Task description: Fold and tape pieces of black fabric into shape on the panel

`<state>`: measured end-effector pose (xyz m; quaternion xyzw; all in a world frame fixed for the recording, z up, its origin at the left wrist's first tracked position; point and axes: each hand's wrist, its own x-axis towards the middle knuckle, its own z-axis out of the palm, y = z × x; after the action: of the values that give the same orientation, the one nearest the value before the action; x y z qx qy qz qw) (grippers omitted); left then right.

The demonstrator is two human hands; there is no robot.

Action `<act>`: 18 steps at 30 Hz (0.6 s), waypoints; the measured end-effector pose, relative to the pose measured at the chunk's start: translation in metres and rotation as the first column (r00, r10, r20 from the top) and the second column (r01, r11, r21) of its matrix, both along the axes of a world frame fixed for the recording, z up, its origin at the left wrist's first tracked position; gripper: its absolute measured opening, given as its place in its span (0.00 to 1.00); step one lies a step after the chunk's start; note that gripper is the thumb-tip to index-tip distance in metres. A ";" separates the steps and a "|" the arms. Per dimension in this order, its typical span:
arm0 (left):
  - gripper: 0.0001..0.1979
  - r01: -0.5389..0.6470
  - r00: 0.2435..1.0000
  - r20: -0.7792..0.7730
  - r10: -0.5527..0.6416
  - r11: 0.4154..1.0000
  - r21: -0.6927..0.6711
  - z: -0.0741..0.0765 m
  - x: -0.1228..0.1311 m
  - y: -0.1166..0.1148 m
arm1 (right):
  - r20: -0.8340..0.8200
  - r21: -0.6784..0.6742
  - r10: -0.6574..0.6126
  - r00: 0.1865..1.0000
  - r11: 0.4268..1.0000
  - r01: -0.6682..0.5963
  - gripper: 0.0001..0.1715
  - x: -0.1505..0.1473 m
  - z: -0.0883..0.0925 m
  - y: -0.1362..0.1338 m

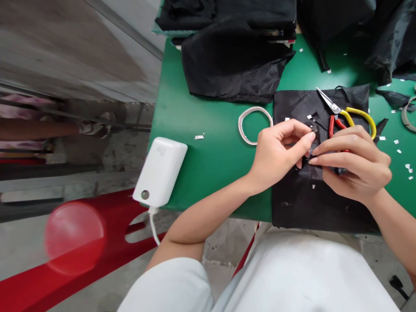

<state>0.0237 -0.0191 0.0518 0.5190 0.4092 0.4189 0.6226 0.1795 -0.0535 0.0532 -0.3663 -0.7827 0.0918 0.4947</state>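
Note:
My left hand pinches a small piece of thin black material between thumb and index finger. From the right, my right hand holds the same material, its fingertips close to those of my left hand. Both hands are over a black sheet lying at the front of the green table. Scissors with red and yellow handles lie on that sheet behind my right hand, blades slightly apart, their handles partly hidden by it. Small white scraps are scattered on and around the sheet.
A tape ring lies left of the sheet, a second ring at the right edge. A white power bank with a cable sits at the table's left edge. Black fabric pieces are piled at the back. Another person's leg shows far left.

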 end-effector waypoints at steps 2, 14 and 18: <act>0.16 -0.002 1.000 -0.012 0.002 1.000 -0.001 0.000 0.000 0.000 | -0.089 -0.081 0.068 0.994 0.994 -0.075 0.11 -0.002 0.001 0.000; 0.15 -0.015 0.999 0.034 0.014 0.999 0.032 0.000 0.001 -0.004 | -0.206 -0.299 -0.064 0.976 0.954 -0.001 0.07 -0.003 -0.003 -0.003; 0.10 0.002 1.000 -0.002 -0.002 0.997 0.080 -0.001 0.000 -0.007 | -0.189 -0.398 -0.205 0.960 0.910 0.116 0.04 -0.006 -0.001 -0.005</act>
<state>0.0239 -0.0260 0.0506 0.5444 0.3924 0.4339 0.6012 0.1740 -0.0585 0.0518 -0.5064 -0.6553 0.2425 0.5054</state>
